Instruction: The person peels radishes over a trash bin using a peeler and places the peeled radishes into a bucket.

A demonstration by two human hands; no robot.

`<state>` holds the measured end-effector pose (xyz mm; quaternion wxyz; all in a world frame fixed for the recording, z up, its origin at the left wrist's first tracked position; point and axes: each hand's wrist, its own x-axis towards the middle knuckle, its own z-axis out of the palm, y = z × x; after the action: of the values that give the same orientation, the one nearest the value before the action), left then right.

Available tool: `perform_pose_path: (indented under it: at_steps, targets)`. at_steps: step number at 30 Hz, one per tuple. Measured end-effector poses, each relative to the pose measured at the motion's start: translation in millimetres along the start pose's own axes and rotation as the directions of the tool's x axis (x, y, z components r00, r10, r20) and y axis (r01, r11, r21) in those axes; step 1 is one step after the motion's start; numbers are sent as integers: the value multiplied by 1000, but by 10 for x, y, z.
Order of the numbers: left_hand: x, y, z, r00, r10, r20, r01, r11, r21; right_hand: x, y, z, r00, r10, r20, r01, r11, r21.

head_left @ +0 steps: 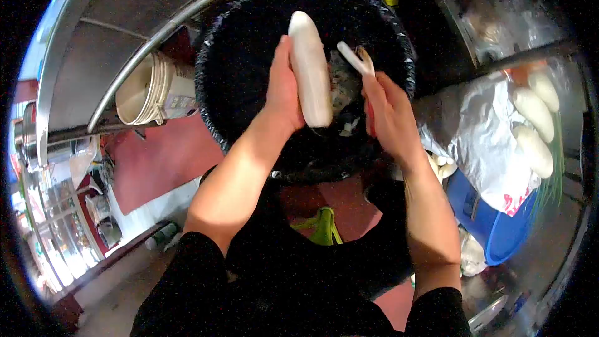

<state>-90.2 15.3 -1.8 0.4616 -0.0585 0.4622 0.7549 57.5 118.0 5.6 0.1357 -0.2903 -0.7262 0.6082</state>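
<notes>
A long white radish (311, 75) is held upright over a bin lined with a black bag (212, 106). My left hand (286, 87) is wrapped round its left side and lower part. To the right, apart from the radish, my right hand (390, 109) is closed round the handle of a peeler (354, 57), whose pale head points up and left. Some scraps (344, 90) lie inside the bin, between and below my hands.
Several white radishes (534, 115) rest on a plastic bag (483, 137) at the right, above a blue bin (493, 218). White buckets (153, 90) stand at the left behind a curved metal rail (146, 47). Red mats (165, 156) cover part of the floor.
</notes>
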Motion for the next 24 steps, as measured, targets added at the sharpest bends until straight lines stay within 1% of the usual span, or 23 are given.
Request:
perform_pose_path:
  at_steps: [1, 2, 3, 5, 6, 7, 8, 9, 10, 11, 12, 13, 15, 16, 17, 19, 20, 21, 22, 23, 24]
  targets:
    - [-80, -63, 111, 1000, -15, -13, 16, 998, 54, 62, 13, -11, 999, 4, -34, -3, 1000, 17]
    - [-74, -166, 93, 998, -49, 48, 47, 997, 57, 124, 26, -22, 998, 7, -69, -5, 999, 34]
    - [-99, -239, 127, 996, -56, 76, 51, 996, 73, 175, 30, -24, 996, 11, -88, -7, 999, 45]
    - [-171, -331, 161, 990, -116, 85, 107, 988, 111, 196, 47, -40, 994, 18, -105, -12, 998, 59]
    - [-191, -356, 188, 990, -85, 108, 72, 990, 120, 201, 52, -42, 995, 49, -85, -52, 998, -32]
    - [-170, -364, 145, 991, -84, 103, 71, 990, 118, 207, 44, -30, 995, 81, -65, -89, 988, -123]
    - [-119, -373, 78, 990, -87, 110, 76, 992, 102, 170, 21, -2, 995, 80, -57, -87, 989, -123]
    - [-69, -348, 26, 990, -86, 116, 77, 994, 84, 74, -29, 46, 995, 97, -17, -98, 986, -134]
    - [-22, -259, 31, 998, -38, 57, 34, 997, 64, -33, -80, 95, 994, 111, 26, -106, 984, -145]
    - [33, -135, 20, 1000, 31, -5, -31, 999, -9, -173, -126, 141, 997, 38, 72, -17, 963, -268]
    - [99, 34, -111, 1000, 20, -18, -21, 1000, -14, -293, -141, 200, 991, 40, 125, -2, 956, -293]
    - [150, 199, -227, 999, 11, -32, -11, 1000, -20, -379, -155, 213, 978, 45, 203, 5, 971, -238]
    - [247, 335, -309, 962, 91, -258, -124, 986, -113, -457, -238, 176, 883, 51, 468, 118, 939, -324]
    - [271, 366, -325, 954, 82, -289, -143, 970, -194, -470, -302, 181, 883, 106, 457, 55, 944, -326]
    - [268, 349, -344, 952, 85, -293, -146, 970, -194, -442, -286, 166, 881, 105, 461, 57, 944, -324]
    - [202, 260, -272, 970, 16, -241, -68, 976, -208, -314, -202, 65, 977, 82, 196, -62, 992, -106]
    - [176, 195, -242, 989, 37, -146, -66, 979, -194, -218, -119, 37, 987, 59, 147, -47, 996, -81]
    - [128, 120, -220, 999, -2, -39, -3, 990, -139, -112, -43, 1, 995, 39, 93, -34, 998, -57]
    - [69, 30, -112, 999, -6, -45, 1, 994, -107, -29, -31, -27, 996, 48, 76, -44, 997, -60]
    - [15, -68, 8, 999, -9, -50, 6, 997, -74, 51, -22, -34, 1000, 19, 11, -19, 999, -46]
    - [-64, -118, 104, 999, -52, -16, 51, 998, -45, 106, -17, -49, 1000, 8, -27, -9, 999, -40]
